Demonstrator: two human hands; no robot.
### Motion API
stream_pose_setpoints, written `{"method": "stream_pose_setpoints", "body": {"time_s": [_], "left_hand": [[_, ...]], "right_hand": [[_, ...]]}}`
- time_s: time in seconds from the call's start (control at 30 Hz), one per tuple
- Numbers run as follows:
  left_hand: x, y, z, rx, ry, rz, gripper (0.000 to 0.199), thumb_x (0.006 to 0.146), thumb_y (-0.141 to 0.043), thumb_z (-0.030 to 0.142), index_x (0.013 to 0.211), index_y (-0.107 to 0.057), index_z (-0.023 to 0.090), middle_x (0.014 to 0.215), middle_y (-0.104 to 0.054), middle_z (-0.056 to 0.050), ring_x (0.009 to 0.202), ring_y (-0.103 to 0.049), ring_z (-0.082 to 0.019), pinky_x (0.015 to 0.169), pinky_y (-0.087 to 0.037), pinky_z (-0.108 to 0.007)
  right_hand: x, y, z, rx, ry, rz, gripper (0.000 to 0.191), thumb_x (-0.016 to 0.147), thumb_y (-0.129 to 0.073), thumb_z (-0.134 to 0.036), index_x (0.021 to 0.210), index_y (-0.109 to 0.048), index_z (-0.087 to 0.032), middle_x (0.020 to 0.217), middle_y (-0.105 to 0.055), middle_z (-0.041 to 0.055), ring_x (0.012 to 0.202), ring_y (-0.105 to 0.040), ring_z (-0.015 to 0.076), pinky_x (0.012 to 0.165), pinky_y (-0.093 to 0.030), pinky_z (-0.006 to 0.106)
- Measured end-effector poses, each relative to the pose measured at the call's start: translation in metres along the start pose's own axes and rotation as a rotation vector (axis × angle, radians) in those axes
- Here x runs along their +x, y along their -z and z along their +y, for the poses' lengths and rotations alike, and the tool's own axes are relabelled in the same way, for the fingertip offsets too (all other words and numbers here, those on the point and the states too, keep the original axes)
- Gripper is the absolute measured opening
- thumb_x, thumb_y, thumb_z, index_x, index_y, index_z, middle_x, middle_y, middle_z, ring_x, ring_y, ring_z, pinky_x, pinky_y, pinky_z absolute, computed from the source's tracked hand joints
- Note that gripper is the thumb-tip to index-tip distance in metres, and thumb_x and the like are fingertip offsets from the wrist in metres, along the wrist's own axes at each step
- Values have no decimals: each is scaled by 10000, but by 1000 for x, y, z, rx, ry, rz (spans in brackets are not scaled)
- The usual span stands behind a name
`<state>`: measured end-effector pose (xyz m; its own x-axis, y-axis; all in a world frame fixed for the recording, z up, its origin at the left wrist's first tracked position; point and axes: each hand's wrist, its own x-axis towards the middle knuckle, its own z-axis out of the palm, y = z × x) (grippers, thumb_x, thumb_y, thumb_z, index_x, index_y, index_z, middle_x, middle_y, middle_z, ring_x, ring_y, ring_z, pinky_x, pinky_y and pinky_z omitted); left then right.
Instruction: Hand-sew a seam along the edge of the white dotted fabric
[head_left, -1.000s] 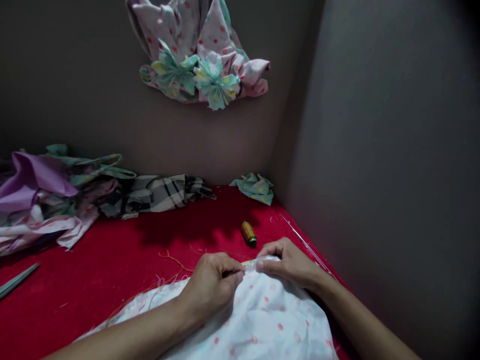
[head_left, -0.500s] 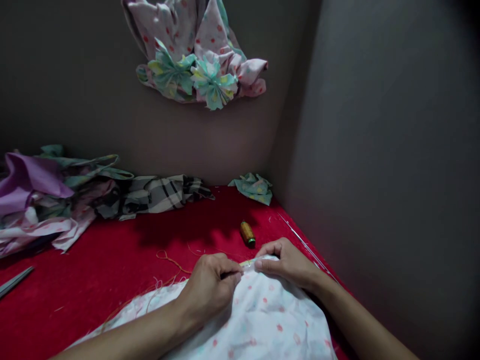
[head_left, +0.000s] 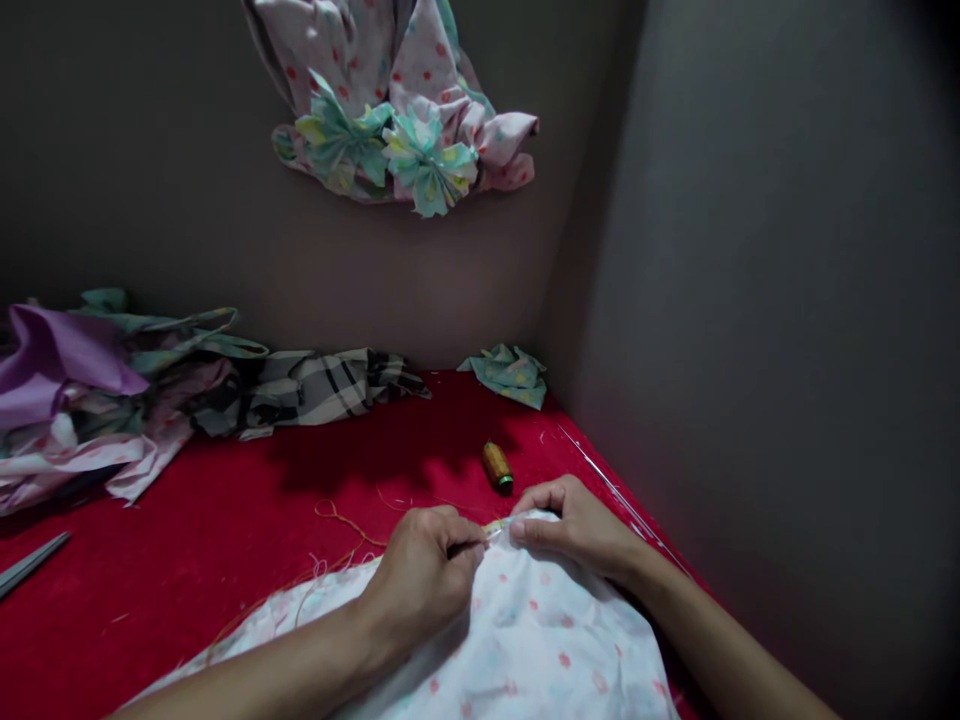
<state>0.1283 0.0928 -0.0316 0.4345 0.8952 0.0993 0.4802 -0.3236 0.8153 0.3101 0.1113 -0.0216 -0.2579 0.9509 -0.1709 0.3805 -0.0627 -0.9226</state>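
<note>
White fabric with small red and pale blue dots (head_left: 562, 620) spreads below and between my hands. At its upper edge, my left hand (head_left: 427, 560) is closed in a pinch, thumb against fingers. My right hand (head_left: 574, 525) grips the same edge a little to the right, thumb on top and fingers behind. A short yellowish strip shows along the edge between the two hands; whether a needle is in my left fingers I cannot make out. Orange thread (head_left: 345, 520) loops on the red cloth left of my left hand and trails along the fabric's frayed left edge.
A golden thread spool (head_left: 497, 467) lies just beyond my hands on the red cloth (head_left: 225, 500). Scissor blades (head_left: 34, 565) poke in at left. Fabric scraps (head_left: 82, 360) pile at back left, with a green scrap (head_left: 510, 375) in the corner. A dotted garment (head_left: 427, 75) hangs above.
Almost nothing differs. The view has shifted very slightly, and both hands keep their places at the fabric edge.
</note>
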Motion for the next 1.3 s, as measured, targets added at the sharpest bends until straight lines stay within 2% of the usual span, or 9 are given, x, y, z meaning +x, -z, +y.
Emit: {"method": "stream_pose_setpoints", "body": {"time_s": [0.2,0.37,0.63,0.8,0.9,1.03,1.1,1.2,1.3], "left_hand": [[2,1,-2,-84,34,7,191,722,-480,160,692,-668,142,650,-569,-21,614,-500,-122,557,-327,-214],[4,3,-3,-114,31,-1,185,727,-503,175,685,-680,138,578,-485,3,560,-430,-99,512,-286,-210],[5,5,-3,-182,23,-4,187,710,-530,171,587,-660,118,542,-425,14,533,-388,-84,486,-264,-203],[8,6,-2,-244,31,9,148,678,-550,166,644,-689,126,557,-480,-1,543,-429,-92,498,-300,-201],[9,3,0,-347,114,41,110,640,-559,133,663,-665,112,577,-527,-5,544,-458,-94,507,-337,-196],[10,0,1,-566,237,44,285,653,-532,175,929,-558,113,558,-486,30,393,-393,-71,384,-325,-195],[9,2,2,-522,198,81,323,663,-529,178,983,-526,132,661,-523,4,401,-413,-68,382,-339,-197],[8,6,4,-288,-8,210,213,679,-531,146,887,-577,158,845,-538,-43,547,-486,-82,487,-384,-199],[5,10,8,-135,-218,203,125,703,-507,120,768,-609,154,806,-522,-49,667,-504,-112,568,-391,-202]], "right_hand": [[-2,2,-2,19,-3,-24,169,571,-628,-249,620,-659,-90,487,-536,1,458,-429,87,430,-309,186],[-1,3,-1,86,-21,-17,192,561,-644,-265,635,-649,-89,479,-520,-13,455,-404,75,431,-294,181],[0,-2,-3,204,-54,-34,208,536,-664,-280,614,-631,-91,467,-516,-22,438,-393,61,438,-285,182],[-2,-8,-5,285,-72,-54,210,523,-672,-285,602,-628,-96,476,-536,-19,452,-412,67,461,-307,189],[-2,-14,-6,272,-87,-39,199,532,-667,-267,625,-636,-94,498,-553,-14,463,-425,73,468,-316,193],[-1,-19,-7,272,-77,10,169,549,-656,-248,628,-640,-99,522,-573,-7,488,-452,87,499,-337,204],[-1,-20,-7,303,-76,15,170,547,-656,-254,625,-638,-104,519,-572,-10,484,-454,89,500,-337,206],[-2,-20,-9,354,-65,2,175,533,-661,-257,618,-633,-107,505,-558,-20,474,-438,83,493,-324,202],[-4,-23,-11,379,-48,-19,151,518,-661,-236,588,-622,-107,489,-533,-33,468,-410,72,487,-301,196]]}}
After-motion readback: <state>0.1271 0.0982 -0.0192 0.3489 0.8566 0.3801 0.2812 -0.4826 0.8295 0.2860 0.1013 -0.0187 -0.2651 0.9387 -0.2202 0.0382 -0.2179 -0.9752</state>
